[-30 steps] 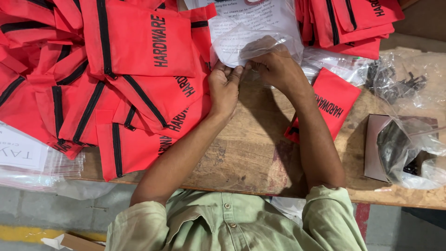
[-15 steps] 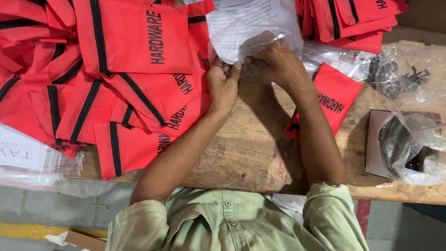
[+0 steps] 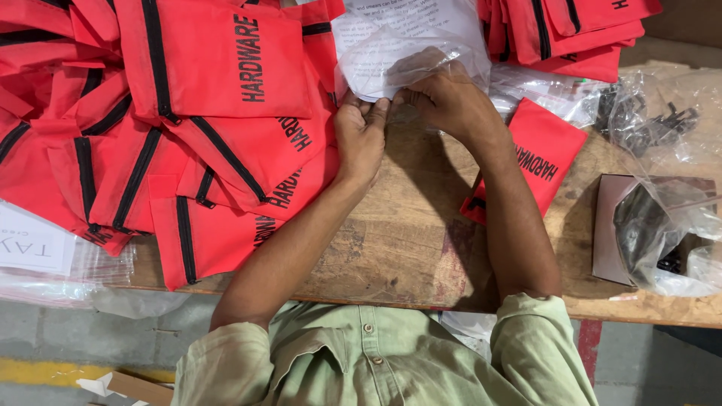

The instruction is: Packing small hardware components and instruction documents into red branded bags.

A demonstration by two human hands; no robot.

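Wooden bench (image 3: pixel 421 248), worn. Red pouches (image 3: pixel 210 68) heaped left of the clear plastic bag (image 3: pixel 410 53). Bag holds a printed sheet; light, limp, slippery, best pinched at its lower edge. Left hand (image 3: pixel 361 139) and right hand (image 3: pixel 451 101) pinch that edge, fingers closed. Bag's top is cut off.

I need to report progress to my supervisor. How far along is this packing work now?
Looks done: many red pouches piled on the wooden table. In hand: left hand and right hand pinch a clear plastic bag with a printed sheet inside. Seemingly left: one red pouch and bagged black parts lying nearby.
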